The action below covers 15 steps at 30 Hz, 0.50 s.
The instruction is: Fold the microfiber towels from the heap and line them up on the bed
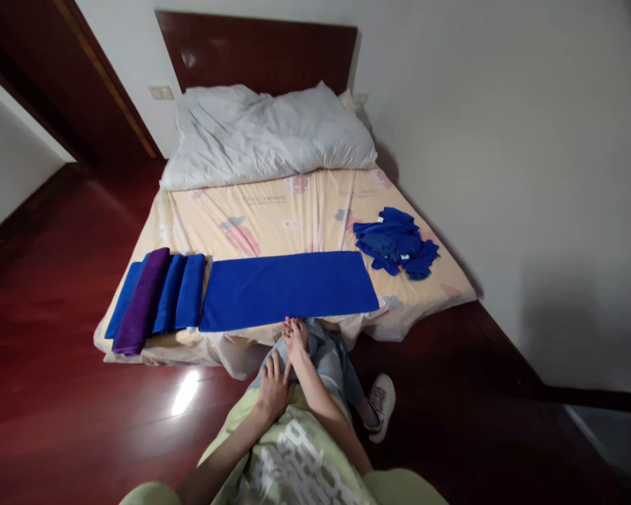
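A blue towel (289, 289) lies spread flat along the near side of the bed, its long edge close to my knees. My left hand (274, 387) rests on my lap with its fingers apart and nothing in them. Just ahead of it, my right hand (295, 339) lies over my leg near the towel's front edge, fingers loosely bent and no object visible in them. To the left are several folded blue towels (190, 291) side by side, with a purple folded towel (143, 301) among them. A crumpled heap of blue towels (397, 242) sits at the right.
The bed (273, 210) has a peach sheet with a strawberry print. A white quilt or pillow (268, 137) lies against the dark wooden headboard (257, 52). A wall (531, 175) runs along the right side, and a dark red floor (57, 393) surrounds the bed.
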Each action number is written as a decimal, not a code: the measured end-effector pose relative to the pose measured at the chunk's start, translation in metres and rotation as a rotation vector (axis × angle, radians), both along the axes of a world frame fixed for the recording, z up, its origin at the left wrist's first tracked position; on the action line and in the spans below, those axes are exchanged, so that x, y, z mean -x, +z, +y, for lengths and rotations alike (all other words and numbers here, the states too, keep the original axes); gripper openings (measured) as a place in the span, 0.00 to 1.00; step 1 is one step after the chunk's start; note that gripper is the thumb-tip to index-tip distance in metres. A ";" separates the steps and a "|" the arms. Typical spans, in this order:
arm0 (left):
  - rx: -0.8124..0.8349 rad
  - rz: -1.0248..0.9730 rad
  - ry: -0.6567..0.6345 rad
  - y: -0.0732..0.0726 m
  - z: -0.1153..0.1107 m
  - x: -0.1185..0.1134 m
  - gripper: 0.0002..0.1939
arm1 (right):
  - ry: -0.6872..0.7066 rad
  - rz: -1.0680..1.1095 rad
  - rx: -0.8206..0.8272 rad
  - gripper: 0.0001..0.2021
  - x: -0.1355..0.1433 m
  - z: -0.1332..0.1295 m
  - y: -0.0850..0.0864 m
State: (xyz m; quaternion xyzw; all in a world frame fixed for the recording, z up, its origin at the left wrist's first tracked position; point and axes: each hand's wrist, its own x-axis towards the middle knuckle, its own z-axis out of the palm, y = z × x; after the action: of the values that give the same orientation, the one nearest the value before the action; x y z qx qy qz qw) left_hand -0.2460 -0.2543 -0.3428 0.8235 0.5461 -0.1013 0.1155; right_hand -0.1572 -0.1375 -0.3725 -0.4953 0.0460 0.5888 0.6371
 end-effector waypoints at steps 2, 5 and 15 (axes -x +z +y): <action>-0.024 0.012 0.003 -0.006 -0.001 0.001 0.33 | 0.011 0.022 -0.025 0.17 -0.002 0.000 -0.001; -0.052 0.004 0.001 -0.015 -0.001 0.001 0.35 | 0.016 0.031 -0.040 0.17 -0.005 0.002 -0.003; 0.324 -0.007 -0.258 0.019 0.077 0.014 0.28 | -0.034 -0.053 0.038 0.20 0.002 0.014 -0.019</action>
State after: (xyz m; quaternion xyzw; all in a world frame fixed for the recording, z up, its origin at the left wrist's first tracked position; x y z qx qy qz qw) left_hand -0.2602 -0.1778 -0.3235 0.8575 0.4124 -0.1988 0.2347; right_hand -0.1596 -0.1236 -0.3914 -0.5219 0.0489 0.5634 0.6386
